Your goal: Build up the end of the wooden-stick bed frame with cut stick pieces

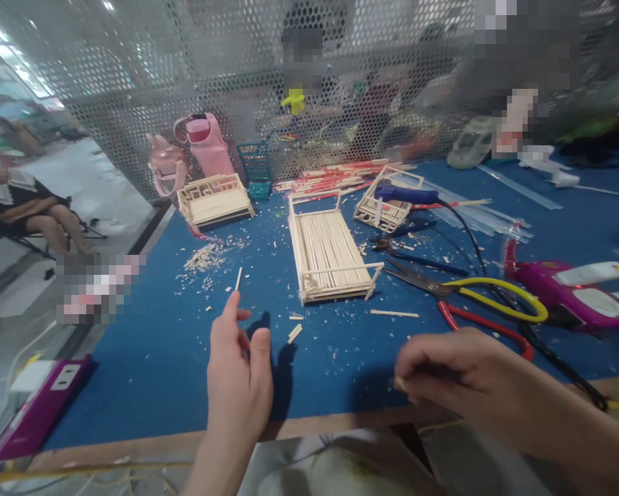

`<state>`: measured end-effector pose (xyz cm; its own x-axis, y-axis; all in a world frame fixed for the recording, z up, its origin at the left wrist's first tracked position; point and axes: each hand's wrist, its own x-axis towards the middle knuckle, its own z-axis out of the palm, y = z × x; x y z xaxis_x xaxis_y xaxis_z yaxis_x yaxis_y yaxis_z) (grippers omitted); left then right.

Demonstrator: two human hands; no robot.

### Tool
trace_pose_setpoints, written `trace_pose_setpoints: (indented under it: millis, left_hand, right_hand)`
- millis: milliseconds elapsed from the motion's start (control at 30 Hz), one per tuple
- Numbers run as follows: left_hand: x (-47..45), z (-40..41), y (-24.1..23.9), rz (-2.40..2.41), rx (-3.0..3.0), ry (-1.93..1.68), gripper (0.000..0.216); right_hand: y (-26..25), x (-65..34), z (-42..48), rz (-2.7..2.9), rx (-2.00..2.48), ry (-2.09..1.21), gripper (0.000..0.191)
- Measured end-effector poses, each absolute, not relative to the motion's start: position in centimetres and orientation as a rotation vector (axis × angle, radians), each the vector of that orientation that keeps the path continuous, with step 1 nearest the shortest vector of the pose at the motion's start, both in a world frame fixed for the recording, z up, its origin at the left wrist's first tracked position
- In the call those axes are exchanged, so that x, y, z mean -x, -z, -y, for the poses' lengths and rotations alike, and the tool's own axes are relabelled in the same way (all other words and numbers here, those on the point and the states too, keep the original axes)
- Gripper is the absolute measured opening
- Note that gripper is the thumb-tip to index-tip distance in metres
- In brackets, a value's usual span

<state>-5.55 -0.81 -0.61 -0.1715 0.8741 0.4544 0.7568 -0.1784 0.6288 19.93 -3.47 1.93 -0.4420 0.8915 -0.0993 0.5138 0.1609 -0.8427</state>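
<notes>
My left hand (240, 375) is raised over the blue table mat (149, 358), fingers apart and nothing in it; a short wooden stick (238, 278) lies just beyond its fingertips. My right hand (454, 375) hovers near the table's front edge, fingers pinched on a small wooden stick piece (400, 384). A bed-like frame of thin wooden sticks (330, 251) lies in the middle of the mat, beyond both hands. More loose stick bits (294, 333) lie between the hands.
Yellow-handled scissors (475, 293) and red-handled cutters (482, 324) lie right of the frame. A blue glue gun (410, 195) rests on a smaller stick frame (387, 203). Another stick model (215, 200), pink bottles (206, 146), wood shavings (203, 258), a purple tool (573, 289). People sit behind the mesh.
</notes>
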Motion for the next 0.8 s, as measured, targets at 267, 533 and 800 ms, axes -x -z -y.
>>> trace_pose_setpoints:
  millis: [267, 533, 800]
  left_hand:
    - [4.3, 1.9, 1.3, -1.666, -1.979, -1.295, 0.028]
    - [3.3, 1.6, 1.2, -1.506, -2.041, -1.157, 0.014]
    - [3.0, 1.3, 1.5, -1.502, -2.018, -1.106, 0.013]
  right_hand:
    - [-1.6, -16.1, -0.9, 1.664, 1.443, -1.249, 0.012]
    - [-0.6, -14.5, -3.6, 1.744, 1.457, -0.734, 0.015]
    - [0.3, -13.6, -4.3, 1.651, 1.456, -0.889, 0.018]
